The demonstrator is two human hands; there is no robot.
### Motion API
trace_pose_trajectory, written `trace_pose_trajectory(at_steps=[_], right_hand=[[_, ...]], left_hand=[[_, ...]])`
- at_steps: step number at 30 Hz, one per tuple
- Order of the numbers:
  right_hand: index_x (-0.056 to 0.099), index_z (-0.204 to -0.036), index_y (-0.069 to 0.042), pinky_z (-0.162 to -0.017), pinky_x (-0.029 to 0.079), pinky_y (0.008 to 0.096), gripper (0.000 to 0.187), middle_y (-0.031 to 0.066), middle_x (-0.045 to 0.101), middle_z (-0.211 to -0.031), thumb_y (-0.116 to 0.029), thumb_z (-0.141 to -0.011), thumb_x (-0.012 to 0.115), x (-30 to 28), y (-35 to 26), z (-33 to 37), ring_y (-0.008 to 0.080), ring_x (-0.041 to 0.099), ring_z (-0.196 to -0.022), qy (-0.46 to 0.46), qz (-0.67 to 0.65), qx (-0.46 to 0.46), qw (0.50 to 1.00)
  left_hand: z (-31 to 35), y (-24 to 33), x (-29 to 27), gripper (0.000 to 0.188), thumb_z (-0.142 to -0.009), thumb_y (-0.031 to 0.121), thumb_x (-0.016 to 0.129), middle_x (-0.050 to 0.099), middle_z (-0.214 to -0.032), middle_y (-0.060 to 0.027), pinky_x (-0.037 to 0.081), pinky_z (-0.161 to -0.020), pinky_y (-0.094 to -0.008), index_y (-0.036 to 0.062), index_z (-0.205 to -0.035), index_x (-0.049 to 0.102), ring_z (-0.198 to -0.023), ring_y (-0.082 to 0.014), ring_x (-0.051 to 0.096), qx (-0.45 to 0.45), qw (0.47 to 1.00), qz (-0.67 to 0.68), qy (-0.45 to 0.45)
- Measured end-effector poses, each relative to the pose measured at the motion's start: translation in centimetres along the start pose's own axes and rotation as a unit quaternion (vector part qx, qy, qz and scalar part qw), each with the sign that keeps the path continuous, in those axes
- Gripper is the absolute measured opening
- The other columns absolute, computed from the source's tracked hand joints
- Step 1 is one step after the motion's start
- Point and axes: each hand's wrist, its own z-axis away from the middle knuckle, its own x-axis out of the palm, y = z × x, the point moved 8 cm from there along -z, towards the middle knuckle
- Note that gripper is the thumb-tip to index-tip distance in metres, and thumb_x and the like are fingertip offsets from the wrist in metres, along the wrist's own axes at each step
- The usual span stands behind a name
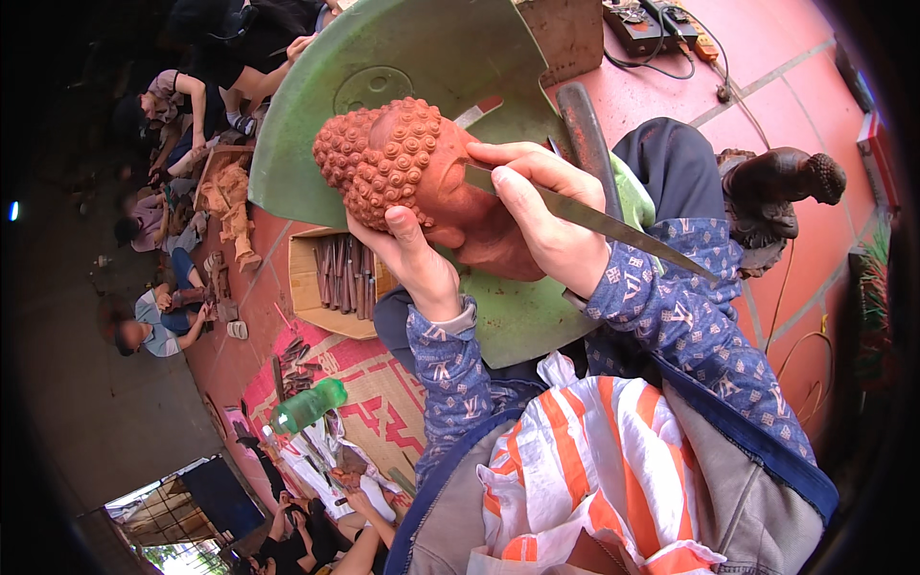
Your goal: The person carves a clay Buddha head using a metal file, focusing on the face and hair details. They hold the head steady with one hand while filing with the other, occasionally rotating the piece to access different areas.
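A reddish-brown carved wooden head (379, 153) with rows of curls lies on its side above a large green curved plastic piece (297, 153). My left hand (422, 264) is wrapped around the head's underside, thumb up near the curls. My right hand (556, 211) pinches a long flat metal blade (623, 230) between thumb and fingers. The blade's near-face end touches or nearly touches the carved face; its tapered end points down to the right over my sleeve. The face is partly hidden by my right fingers.
Left of my lap stands a cardboard box (305, 287) of chisels. Beyond it, a green bottle (311, 407) and loose tools lie on a patterned mat (383, 388). A dark carved statue (781, 192) is at right, near cords and an electrical box (637, 34). Several people sit at left.
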Motion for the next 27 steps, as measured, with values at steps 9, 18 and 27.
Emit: trace_pose_trajectory(at_steps=[9,18,27], right_hand=[[0.07,-0.089,0.003,-0.09,0.051,0.0377,0.012,0.0208,0.068,-0.112,-0.009,-0.087,0.068,0.1,-0.1,0.0,0.0306,0.066,-0.104,-0.002,0.006,-0.014,1.0],[0.07,-0.088,0.0,-0.092,0.048,0.0402,0.01,0.0188,0.065,-0.116,-0.01,-0.085,0.069,0.7,-0.9,0.7,0.0301,0.063,-0.102,-0.022,0.092,-0.088,0.992],[0.07,-0.088,0.001,-0.09,0.051,0.0377,0.009,0.0181,0.067,-0.115,-0.008,-0.083,0.071,0.7,-1.4,0.6,0.0298,0.065,-0.104,-0.019,0.112,-0.09,0.989]], left_hand=[[0.0,-0.5,-0.4,0.079,-0.094,0.061,0.057,0.04,-0.145,-0.0142,0.036,-0.111,-0.0433,0.0057,-0.144,0.03,-0.133,-0.0271,0.043,-0.002,1.0,-0.007,-0.003],[0.0,0.0,0.0,0.081,-0.094,0.062,0.057,0.039,-0.145,-0.0144,0.036,-0.111,-0.0432,0.0055,-0.145,0.03,-0.133,-0.0269,0.043,0.0,1.0,0.002,-0.007],[0.0,-0.5,-0.4,0.081,-0.094,0.062,0.056,0.039,-0.145,-0.0146,0.036,-0.111,-0.0435,0.0053,-0.145,0.029,-0.133,-0.0271,0.042,-0.003,1.0,-0.011,-0.008]])
